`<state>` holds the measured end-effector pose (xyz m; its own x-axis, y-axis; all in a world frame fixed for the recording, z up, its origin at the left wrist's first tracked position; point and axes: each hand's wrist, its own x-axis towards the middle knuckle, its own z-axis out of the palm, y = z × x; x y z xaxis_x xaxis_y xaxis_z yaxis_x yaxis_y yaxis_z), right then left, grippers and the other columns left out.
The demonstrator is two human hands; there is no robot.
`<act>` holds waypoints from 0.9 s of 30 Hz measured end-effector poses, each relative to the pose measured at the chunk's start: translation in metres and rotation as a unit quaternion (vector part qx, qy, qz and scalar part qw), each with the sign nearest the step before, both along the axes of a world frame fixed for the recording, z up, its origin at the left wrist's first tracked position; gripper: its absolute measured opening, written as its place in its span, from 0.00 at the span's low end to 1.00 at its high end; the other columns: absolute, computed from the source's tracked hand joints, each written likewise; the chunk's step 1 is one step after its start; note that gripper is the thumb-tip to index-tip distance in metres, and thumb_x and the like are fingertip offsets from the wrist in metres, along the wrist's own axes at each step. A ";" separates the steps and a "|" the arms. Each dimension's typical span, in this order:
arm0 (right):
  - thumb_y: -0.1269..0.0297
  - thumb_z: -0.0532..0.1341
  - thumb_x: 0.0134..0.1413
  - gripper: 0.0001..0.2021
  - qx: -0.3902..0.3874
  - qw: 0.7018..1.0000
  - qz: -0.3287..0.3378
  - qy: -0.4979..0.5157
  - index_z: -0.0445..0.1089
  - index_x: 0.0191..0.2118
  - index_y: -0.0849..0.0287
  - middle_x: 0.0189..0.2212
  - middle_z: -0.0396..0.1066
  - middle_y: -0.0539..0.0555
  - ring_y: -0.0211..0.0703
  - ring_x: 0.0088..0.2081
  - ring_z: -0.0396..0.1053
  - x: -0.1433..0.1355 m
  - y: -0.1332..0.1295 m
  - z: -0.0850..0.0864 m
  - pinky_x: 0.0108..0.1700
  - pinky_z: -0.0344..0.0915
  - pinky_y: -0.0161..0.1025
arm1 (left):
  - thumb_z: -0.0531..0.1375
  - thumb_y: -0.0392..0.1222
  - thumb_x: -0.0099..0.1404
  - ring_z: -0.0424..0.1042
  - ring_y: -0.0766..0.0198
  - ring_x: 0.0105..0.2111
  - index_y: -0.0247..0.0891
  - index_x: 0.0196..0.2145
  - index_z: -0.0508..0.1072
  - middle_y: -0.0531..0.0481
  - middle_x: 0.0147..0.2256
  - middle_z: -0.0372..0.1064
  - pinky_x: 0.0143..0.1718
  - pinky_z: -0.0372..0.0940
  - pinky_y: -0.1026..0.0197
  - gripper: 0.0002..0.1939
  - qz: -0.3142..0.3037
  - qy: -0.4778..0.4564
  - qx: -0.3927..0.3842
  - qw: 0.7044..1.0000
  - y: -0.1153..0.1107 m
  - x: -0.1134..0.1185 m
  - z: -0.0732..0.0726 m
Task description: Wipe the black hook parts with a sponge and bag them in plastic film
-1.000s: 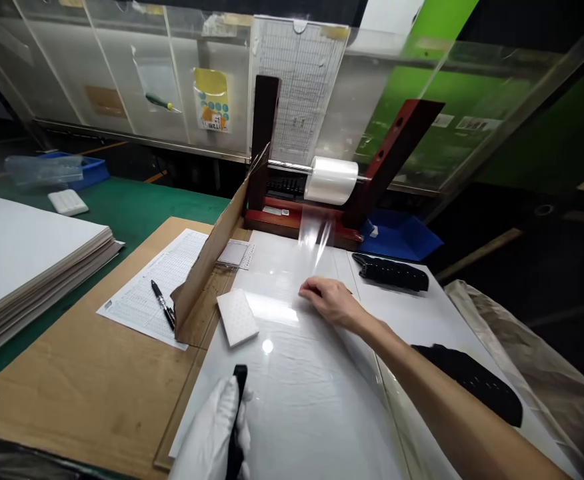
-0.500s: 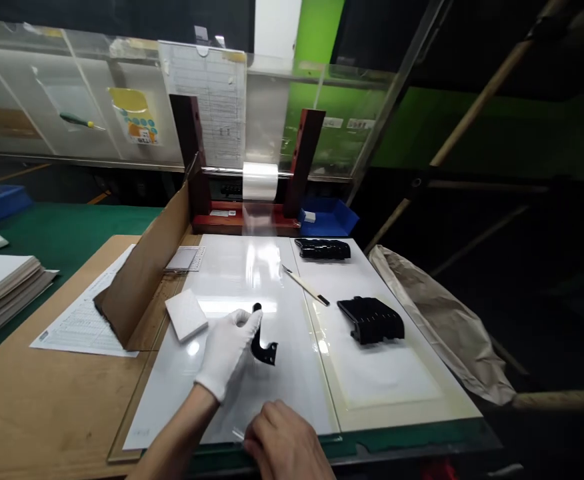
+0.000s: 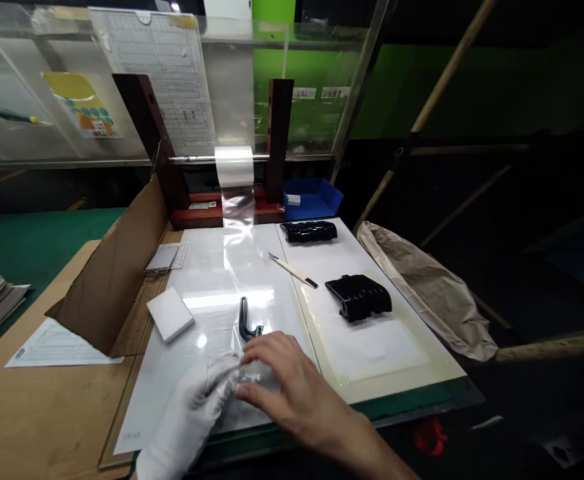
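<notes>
A small black hooked part (image 3: 247,321) lies on the white work board (image 3: 212,280), under a strip of clear film (image 3: 237,233) that runs down from the film roll (image 3: 234,165). My left hand (image 3: 195,413), in a white glove, and my bare right hand (image 3: 287,387) meet at the near end of the film, just in front of the black part. Both hands pinch the crumpled film end between their fingers. Neither hand touches the black part.
A white pad (image 3: 170,313) and a cardboard panel (image 3: 115,273) are to the left. A thin knife (image 3: 292,270), two black plastic parts (image 3: 359,297) (image 3: 308,231), a blue tray (image 3: 312,197) and a brown paper bag (image 3: 422,287) are to the right.
My left hand has put the black part down on the board and come back to the film end. The film now lies over the part. The camera has swung right.
</notes>
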<state>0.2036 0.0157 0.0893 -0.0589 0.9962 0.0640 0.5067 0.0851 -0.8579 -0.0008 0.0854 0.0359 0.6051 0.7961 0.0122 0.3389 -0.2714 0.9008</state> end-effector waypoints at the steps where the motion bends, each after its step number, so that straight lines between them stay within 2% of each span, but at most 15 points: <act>1: 0.55 0.69 0.60 0.16 -0.022 0.999 -0.004 0.037 0.73 0.50 0.51 0.50 0.73 0.52 0.47 0.53 0.70 0.008 0.008 0.001 0.55 0.68 0.44 | 0.59 0.48 0.71 0.77 0.56 0.50 0.43 0.47 0.82 0.47 0.48 0.80 0.53 0.70 0.60 0.14 0.035 -0.006 -0.009 0.999 0.004 0.004 0.001; 3: 0.52 0.69 0.59 0.18 -0.054 0.994 -0.013 0.089 0.74 0.52 0.51 0.49 0.75 0.52 0.46 0.51 0.74 0.023 0.026 0.000 0.51 0.72 0.41 | 0.57 0.51 0.72 0.79 0.57 0.45 0.39 0.46 0.81 0.47 0.42 0.81 0.49 0.72 0.61 0.17 0.083 -0.002 -0.016 0.996 0.015 0.012 0.002; 5: 0.54 0.65 0.63 0.14 -0.054 0.993 -0.032 0.102 0.75 0.50 0.52 0.46 0.77 0.51 0.42 0.47 0.76 0.032 0.044 -0.008 0.48 0.73 0.38 | 0.55 0.53 0.73 0.79 0.58 0.39 0.37 0.43 0.79 0.48 0.38 0.80 0.42 0.73 0.61 0.19 0.103 0.014 -0.001 0.995 0.028 0.023 0.005; 8: 0.57 0.60 0.66 0.12 -0.031 0.994 -0.090 0.061 0.73 0.50 0.54 0.42 0.78 0.51 0.41 0.44 0.76 0.035 0.071 -0.029 0.44 0.72 0.37 | 0.52 0.52 0.74 0.72 0.59 0.33 0.40 0.29 0.72 0.50 0.30 0.73 0.37 0.67 0.59 0.20 0.138 0.076 0.082 0.984 0.052 0.040 0.007; 11: 0.60 0.60 0.65 0.12 -0.009 0.988 -0.151 -0.018 0.73 0.50 0.55 0.33 0.76 0.50 0.43 0.36 0.74 0.029 0.090 -0.051 0.41 0.70 0.40 | 0.55 0.47 0.70 0.66 0.55 0.31 0.42 0.20 0.63 0.48 0.26 0.65 0.35 0.59 0.54 0.21 0.175 0.185 0.185 0.949 0.075 0.055 0.004; 13: 0.63 0.60 0.62 0.13 0.013 0.981 -0.181 -0.073 0.72 0.51 0.57 0.31 0.72 0.51 0.46 0.35 0.71 0.026 0.097 -0.063 0.42 0.68 0.44 | 0.58 0.45 0.68 0.67 0.52 0.32 0.40 0.21 0.67 0.45 0.28 0.67 0.34 0.57 0.53 0.17 0.193 0.249 0.230 0.921 0.085 0.061 -0.001; 15: 0.65 0.59 0.62 0.14 0.034 0.973 -0.200 -0.110 0.71 0.53 0.59 0.34 0.71 0.54 0.48 0.37 0.68 0.023 0.097 -0.070 0.42 0.66 0.45 | 0.59 0.45 0.68 0.69 0.48 0.35 0.34 0.33 0.76 0.40 0.33 0.71 0.35 0.59 0.52 0.12 0.206 0.286 0.260 0.899 0.089 0.063 -0.005; 17: 0.65 0.57 0.65 0.12 0.047 0.971 -0.196 -0.125 0.73 0.50 0.58 0.37 0.71 0.56 0.49 0.38 0.68 0.023 0.091 -0.071 0.41 0.65 0.45 | 0.57 0.44 0.71 0.71 0.47 0.39 0.29 0.46 0.76 0.36 0.40 0.73 0.38 0.61 0.52 0.15 0.203 0.299 0.286 0.887 0.087 0.061 -0.007; 18: 0.65 0.57 0.66 0.11 0.050 0.973 -0.189 -0.125 0.75 0.47 0.57 0.36 0.71 0.55 0.49 0.38 0.68 0.023 0.085 -0.070 0.40 0.65 0.44 | 0.56 0.43 0.72 0.71 0.48 0.40 0.30 0.49 0.75 0.37 0.41 0.73 0.38 0.62 0.53 0.16 0.192 0.299 0.299 0.885 0.085 0.058 -0.008; 21: 0.63 0.57 0.68 0.10 0.056 0.977 -0.180 -0.104 0.77 0.42 0.55 0.33 0.72 0.54 0.47 0.37 0.70 0.029 0.052 -0.063 0.38 0.67 0.41 | 0.53 0.40 0.74 0.69 0.55 0.32 0.34 0.46 0.78 0.42 0.34 0.72 0.31 0.61 0.57 0.14 0.154 0.288 0.334 0.884 0.070 0.043 -0.008; 24: 0.61 0.56 0.70 0.11 0.063 0.971 -0.221 -0.063 0.76 0.47 0.54 0.34 0.73 0.53 0.44 0.35 0.72 0.039 0.003 -0.062 0.34 0.69 0.38 | 0.54 0.41 0.73 0.66 0.55 0.28 0.29 0.44 0.78 0.44 0.28 0.68 0.30 0.62 0.55 0.14 0.175 0.251 0.389 0.869 0.045 0.033 -0.007; 25: 0.60 0.57 0.70 0.11 0.072 0.965 -0.250 -0.038 0.76 0.47 0.54 0.35 0.74 0.53 0.43 0.35 0.73 0.043 -0.015 -0.065 0.34 0.70 0.37 | 0.55 0.42 0.73 0.66 0.55 0.28 0.29 0.45 0.77 0.44 0.28 0.68 0.31 0.63 0.54 0.15 0.186 0.213 0.394 0.875 0.035 0.034 -0.006; 26: 0.59 0.59 0.69 0.10 0.083 0.954 -0.289 -0.011 0.77 0.47 0.54 0.35 0.75 0.54 0.43 0.35 0.74 0.046 -0.031 -0.069 0.35 0.71 0.37 | 0.57 0.44 0.72 0.68 0.55 0.29 0.30 0.45 0.77 0.43 0.29 0.69 0.33 0.65 0.54 0.15 0.190 0.162 0.359 0.899 0.025 0.040 -0.006; 27: 0.58 0.60 0.67 0.10 0.094 0.938 -0.332 0.015 0.77 0.45 0.54 0.36 0.76 0.54 0.44 0.36 0.75 0.049 -0.045 -0.075 0.36 0.72 0.36 | 0.58 0.46 0.71 0.69 0.55 0.31 0.32 0.46 0.77 0.43 0.31 0.71 0.35 0.67 0.54 0.16 0.180 0.107 0.285 0.935 0.015 0.049 -0.005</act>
<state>0.2524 -0.0296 0.0147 0.5762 0.7830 0.2342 0.4775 -0.0900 -0.8740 0.0484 0.1004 0.0308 0.3357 0.8499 0.4062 0.6569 -0.5202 0.5457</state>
